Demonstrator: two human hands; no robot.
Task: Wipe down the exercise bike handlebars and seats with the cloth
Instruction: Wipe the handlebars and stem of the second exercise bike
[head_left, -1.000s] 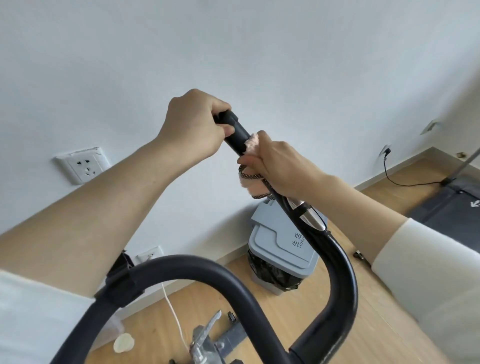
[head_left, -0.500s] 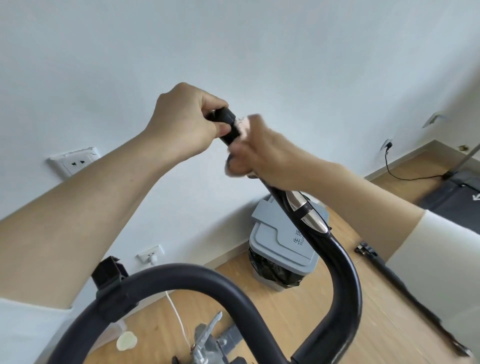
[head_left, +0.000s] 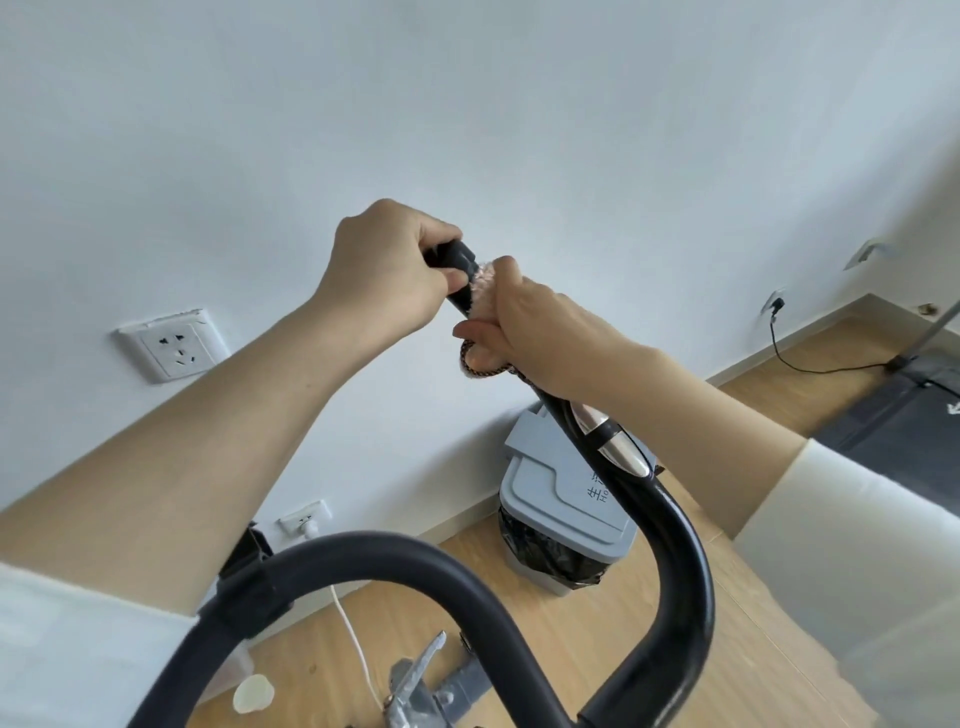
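The black exercise bike handlebar (head_left: 670, 545) curves up from the bottom of the view to a raised grip end. My left hand (head_left: 384, 265) grips the very tip of that grip. Just below it, my right hand (head_left: 530, 332) is wrapped round the bar with a fluffy pink cloth (head_left: 480, 291) bunched under the fingers; a dark braided edge of the cloth hangs beneath. A silver sensor plate (head_left: 615, 441) sits on the bar below my right hand. No seat is in view.
A grey bin (head_left: 561, 499) with a black liner stands on the wood floor by the white wall. Wall sockets (head_left: 174, 345) and a white cable (head_left: 353, 639) are at left. A dark treadmill (head_left: 914, 410) lies at far right.
My right hand with the cloth slid up the grip towards my left hand, then came back down a little. My left hand kept its hold on the tip.
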